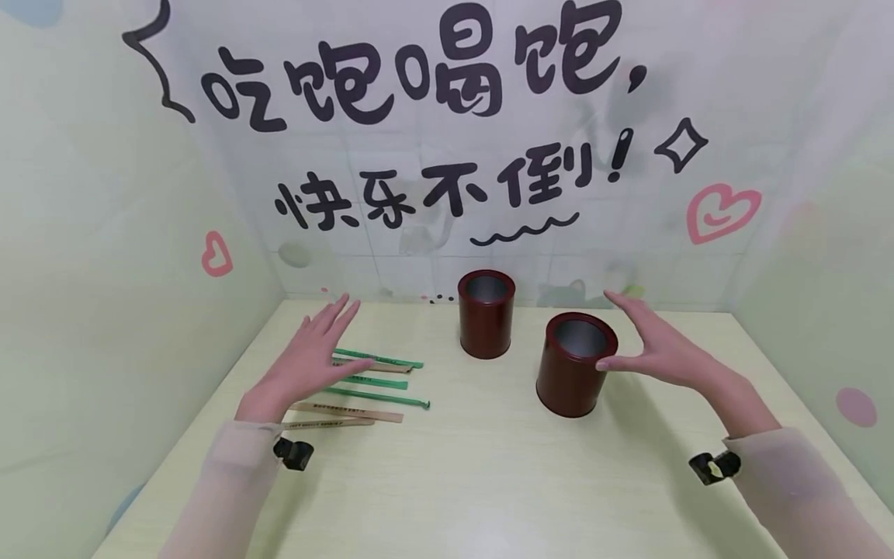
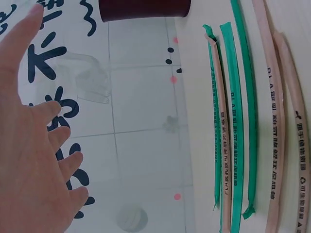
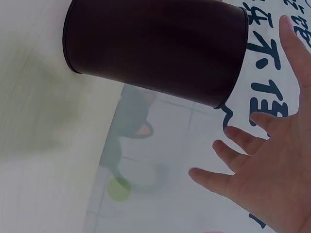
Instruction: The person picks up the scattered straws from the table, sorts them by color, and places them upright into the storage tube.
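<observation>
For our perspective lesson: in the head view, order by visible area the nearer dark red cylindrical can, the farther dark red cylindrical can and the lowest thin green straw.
1. Nearer dark red can
2. Farther dark red can
3. Lowest thin green straw
Nearness may exaggerate the first can; true sizes are unsure.

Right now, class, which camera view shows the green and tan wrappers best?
The left wrist view: the wrappers appear large, print showing, though some run off-frame. The head view shows them smaller, partly hidden by the left hand; the right wrist view shows none.
</observation>
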Tool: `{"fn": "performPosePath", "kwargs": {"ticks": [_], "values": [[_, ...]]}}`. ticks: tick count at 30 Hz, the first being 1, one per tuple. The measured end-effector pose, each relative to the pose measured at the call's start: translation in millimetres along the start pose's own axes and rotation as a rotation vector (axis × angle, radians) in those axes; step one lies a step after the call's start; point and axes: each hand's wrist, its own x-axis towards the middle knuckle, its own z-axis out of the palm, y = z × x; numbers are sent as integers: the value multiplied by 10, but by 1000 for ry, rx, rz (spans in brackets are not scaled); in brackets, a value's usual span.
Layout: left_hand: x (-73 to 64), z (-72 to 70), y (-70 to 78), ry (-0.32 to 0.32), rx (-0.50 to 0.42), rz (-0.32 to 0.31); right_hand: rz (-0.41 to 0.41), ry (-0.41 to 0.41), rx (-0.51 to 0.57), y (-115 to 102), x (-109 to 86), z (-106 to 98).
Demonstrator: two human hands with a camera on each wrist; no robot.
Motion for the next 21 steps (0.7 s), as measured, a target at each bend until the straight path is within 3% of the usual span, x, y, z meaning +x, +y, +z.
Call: {"fn": "performPosePath", "kwargs": {"ticks": [8,21], "values": [[-113,94,-70,-36,-79,17,-17,-28,112,28,65,123],[-406,187,-337,-109,-286,-36,4,-61,247,100,120,232]]}}
